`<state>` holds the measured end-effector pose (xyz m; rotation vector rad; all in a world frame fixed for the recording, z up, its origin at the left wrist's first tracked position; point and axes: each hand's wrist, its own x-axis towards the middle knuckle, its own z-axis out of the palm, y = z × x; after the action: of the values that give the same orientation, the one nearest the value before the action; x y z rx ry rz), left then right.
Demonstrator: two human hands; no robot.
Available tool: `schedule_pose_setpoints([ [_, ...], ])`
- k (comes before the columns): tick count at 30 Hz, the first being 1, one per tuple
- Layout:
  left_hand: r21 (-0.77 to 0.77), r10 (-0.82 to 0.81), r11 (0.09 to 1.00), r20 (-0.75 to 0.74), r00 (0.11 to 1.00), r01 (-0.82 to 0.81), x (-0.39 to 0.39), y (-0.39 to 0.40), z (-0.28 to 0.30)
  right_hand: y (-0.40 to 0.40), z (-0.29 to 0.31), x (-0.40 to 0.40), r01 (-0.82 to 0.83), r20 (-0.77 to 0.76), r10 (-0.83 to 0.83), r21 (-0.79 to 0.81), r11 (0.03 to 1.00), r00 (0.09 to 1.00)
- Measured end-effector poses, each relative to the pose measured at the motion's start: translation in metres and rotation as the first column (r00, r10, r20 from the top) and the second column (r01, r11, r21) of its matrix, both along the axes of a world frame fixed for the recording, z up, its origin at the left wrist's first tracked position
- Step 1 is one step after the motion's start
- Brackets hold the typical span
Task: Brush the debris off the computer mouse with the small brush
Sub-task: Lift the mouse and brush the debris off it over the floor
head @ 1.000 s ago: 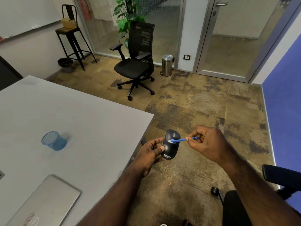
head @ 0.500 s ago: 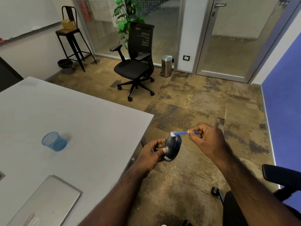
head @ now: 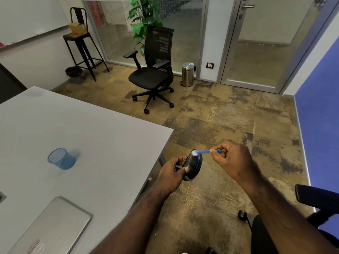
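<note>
My left hand [head: 172,173] grips a black computer mouse [head: 193,165] from its left side, holding it over the floor just right of the table's corner. The mouse is tilted, its top turned to the right. My right hand [head: 233,160] pinches the handle of a small blue brush [head: 203,152]. The brush's white bristles rest on the far, upper end of the mouse. Fine pale specks lie on the carpet [head: 189,200] below the mouse.
A grey table [head: 91,143] fills the left, with a blue mesh cup [head: 61,158] and a shut silver laptop [head: 51,226] on it. A black office chair [head: 154,74] and a steel bin [head: 188,74] stand farther back. Another chair's armrest [head: 317,198] is at my right.
The brush tip has swept from the middle of the mouse up to its far end. My left hand has tilted the mouse further onto its side.
</note>
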<state>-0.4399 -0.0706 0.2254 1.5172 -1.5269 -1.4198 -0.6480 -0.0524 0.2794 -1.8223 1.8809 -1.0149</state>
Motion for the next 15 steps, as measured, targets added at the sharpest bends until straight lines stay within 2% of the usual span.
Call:
schedule_pose_setpoints([
  [2, -0.001, -0.001, 1.000, -0.025, 1.000, 0.001, 0.000, 0.001, 0.000, 0.001, 0.003, 0.000, 0.101, -0.103, -0.108, -0.072, 0.992, 0.989],
  [4, 0.003, 0.011, 1.000, -0.069, 0.998, -0.011, 0.000, 0.001, -0.002, 0.003, 0.004, -0.003, 0.077, -0.095, -0.086, -0.092, 0.993, 0.992],
  [8, 0.055, 0.071, 0.997, -0.177, 0.982, -0.062, 0.002, -0.001, -0.006, 0.011, 0.001, -0.005, -0.248, 0.066, 0.243, 0.091, 0.964, 0.968],
  [10, 0.109, 0.122, 0.989, -0.261, 0.958, -0.096, 0.004, -0.002, -0.007, 0.014, 0.001, -0.007, -0.343, 0.160, 0.320, 0.148, 0.927, 0.934],
  [12, 0.157, 0.156, 0.982, -0.329, 0.931, -0.108, 0.006, -0.003, -0.007, 0.015, -0.001, -0.008, -0.329, 0.207, 0.297, 0.142, 0.934, 0.932],
  [15, 0.205, 0.166, 0.975, -0.386, 0.907, -0.091, 0.006, -0.004, -0.005, 0.013, -0.003, -0.009, -0.133, 0.140, 0.127, 0.034, 0.991, 0.982],
])
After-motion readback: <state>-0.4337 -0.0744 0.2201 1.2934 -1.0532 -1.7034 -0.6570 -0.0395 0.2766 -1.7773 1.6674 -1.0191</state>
